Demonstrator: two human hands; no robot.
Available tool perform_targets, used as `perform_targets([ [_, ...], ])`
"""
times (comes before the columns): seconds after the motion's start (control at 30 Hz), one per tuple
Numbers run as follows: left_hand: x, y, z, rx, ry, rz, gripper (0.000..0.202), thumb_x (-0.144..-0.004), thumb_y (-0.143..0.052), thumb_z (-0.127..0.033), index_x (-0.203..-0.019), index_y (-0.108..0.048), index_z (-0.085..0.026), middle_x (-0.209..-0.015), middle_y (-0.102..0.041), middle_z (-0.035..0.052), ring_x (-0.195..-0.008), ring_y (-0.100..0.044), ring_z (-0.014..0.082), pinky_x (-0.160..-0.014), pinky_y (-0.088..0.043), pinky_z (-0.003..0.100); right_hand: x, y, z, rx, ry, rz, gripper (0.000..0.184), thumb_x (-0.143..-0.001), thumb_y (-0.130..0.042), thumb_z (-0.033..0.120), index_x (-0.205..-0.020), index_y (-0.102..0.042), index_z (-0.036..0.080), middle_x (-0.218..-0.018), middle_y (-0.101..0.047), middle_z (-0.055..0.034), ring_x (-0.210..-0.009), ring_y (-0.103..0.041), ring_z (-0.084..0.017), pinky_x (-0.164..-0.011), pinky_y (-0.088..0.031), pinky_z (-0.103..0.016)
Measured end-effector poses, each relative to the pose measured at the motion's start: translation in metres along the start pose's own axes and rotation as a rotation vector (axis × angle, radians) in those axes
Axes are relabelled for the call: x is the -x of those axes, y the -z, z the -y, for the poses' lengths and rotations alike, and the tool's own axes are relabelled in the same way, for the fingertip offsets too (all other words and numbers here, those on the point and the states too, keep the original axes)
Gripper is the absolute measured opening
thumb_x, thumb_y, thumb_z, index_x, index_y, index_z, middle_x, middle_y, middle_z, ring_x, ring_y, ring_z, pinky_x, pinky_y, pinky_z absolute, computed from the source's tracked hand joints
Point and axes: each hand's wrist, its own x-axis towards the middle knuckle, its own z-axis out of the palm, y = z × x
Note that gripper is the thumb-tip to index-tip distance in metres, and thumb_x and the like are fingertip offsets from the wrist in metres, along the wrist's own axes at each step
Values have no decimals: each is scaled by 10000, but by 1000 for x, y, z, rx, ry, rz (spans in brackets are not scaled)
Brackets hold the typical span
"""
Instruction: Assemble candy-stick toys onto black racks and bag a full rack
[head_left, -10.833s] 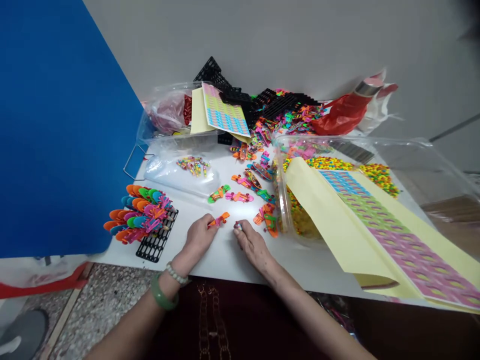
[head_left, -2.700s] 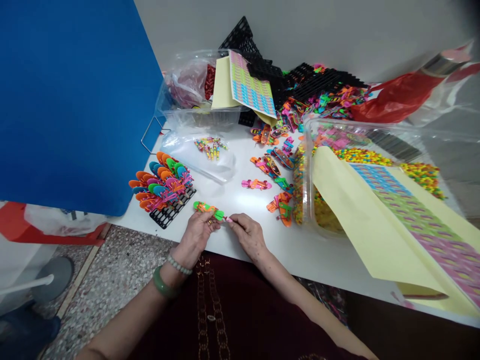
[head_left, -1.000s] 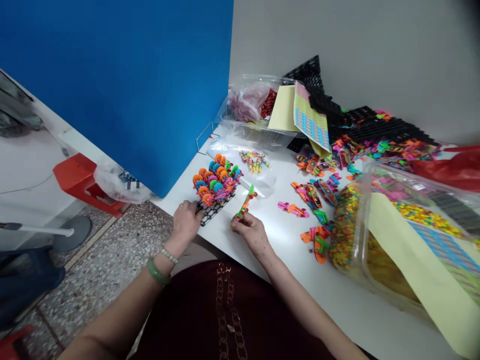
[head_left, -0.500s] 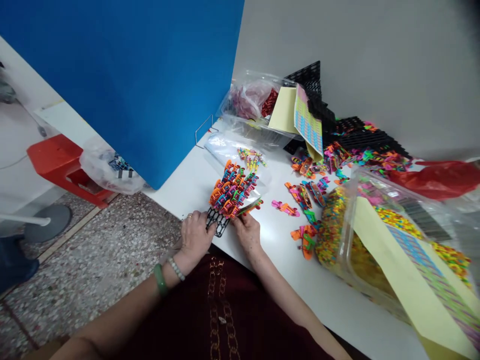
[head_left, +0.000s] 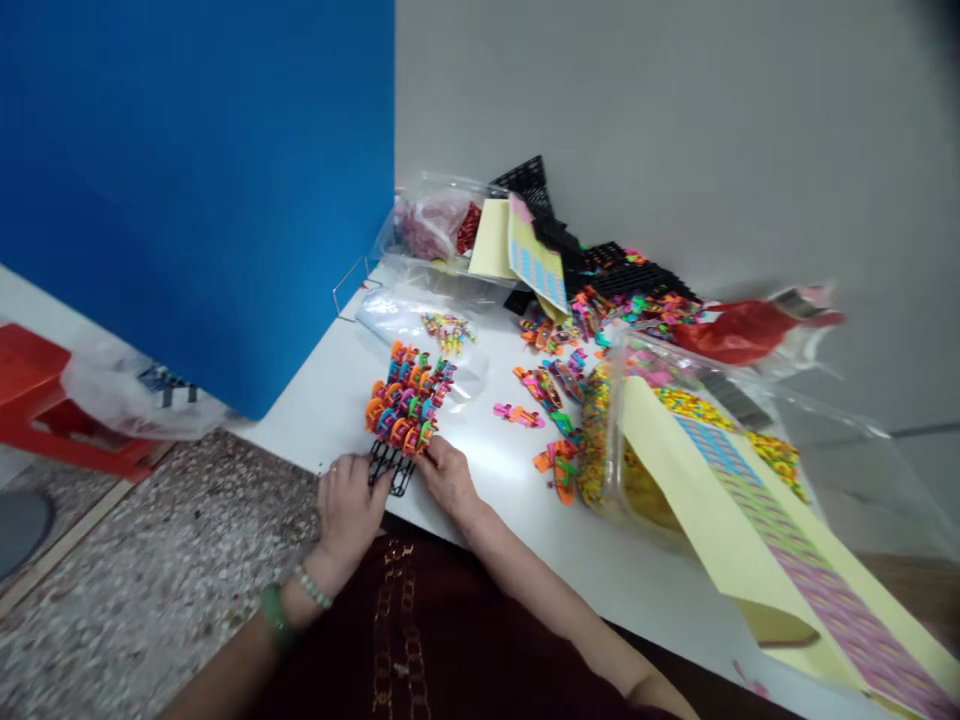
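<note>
A black plastic mesh rack [head_left: 390,468] stands at the table's front edge, filled with rows of small bright toy skateboards [head_left: 409,398]. My left hand [head_left: 349,505] grips the rack's bare lower left side, thumb on the mesh. At the right end of the lowest row, my right hand [head_left: 450,485] has its fingers closed on a toy skateboard, mostly covered by the fingertips. Behind the rack, a clear plastic bag [head_left: 390,310] lies flat with small yellow and multicoloured pieces [head_left: 448,332] on it.
Loose toy skateboards [head_left: 555,470] lie to the right. Beyond them stands a clear tub [head_left: 611,430] of tiny coloured pieces, with a sticker sheet [head_left: 750,500] across it. Another clear box [head_left: 450,275] and black racks [head_left: 630,280] sit behind. A blue panel [head_left: 225,180] rises at the left.
The view has swung right, so everything sits further left. The skateboard that stuck out beside my right hand is now in against the lowest row. My left hand keeps its grip.
</note>
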Motion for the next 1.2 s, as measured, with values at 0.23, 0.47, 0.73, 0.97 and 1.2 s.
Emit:
perform_targets([
  [0.23,-5,-4,-4,90,-581,120,204,-927,-520,-343,-955,-672,-210,-934,-676,77,-878,-566,238,-812,-402,376,-15,80,-49,430,-216,-393,359,-893,-369,115,-1136,-630,154,-1126,-642,-143,-1075,-525,-257,-926,-400,-392],
  [0.47,-32,-3,25,-16,-347,12,275,-934,-496,-334,-747,-641,-195,-770,-651,81,-779,-575,237,-794,-434,381,-20,108,-71,655,-327,-171,283,-844,-431,41,-961,-660,160,-1001,-618,-133,-964,-505,-261,-831,-364,-350],
  [0.73,-44,5,-22,553,-53,188,257,-868,-561,-322,-1081,-663,-221,-1113,-690,85,-976,-646,226,-842,-505,348,-14,76,-27,443,218,0,263,-906,-428,47,-939,-641,197,-964,-600,-76,-943,-480,-211,-837,-404,-297],
  [0.97,-57,-8,-49,649,28,452,228,-789,-473,-151,-894,-667,-209,-756,-680,47,-750,-638,215,-712,-477,333,-30,75,10,349,402,324,182,-892,-516,88,-861,-664,190,-863,-637,-40,-852,-540,-171,-786,-429,-257],
  [1.2,-60,-15,-34,1378,647,532,281,-672,-709,-367,-743,-496,-197,-559,-541,-54,-457,-508,95,-448,-361,191,-143,93,-19,399,-324,-205,369,-879,-447,98,-1177,-648,183,-1146,-669,-102,-1061,-561,-225,-856,-408,-297],
])
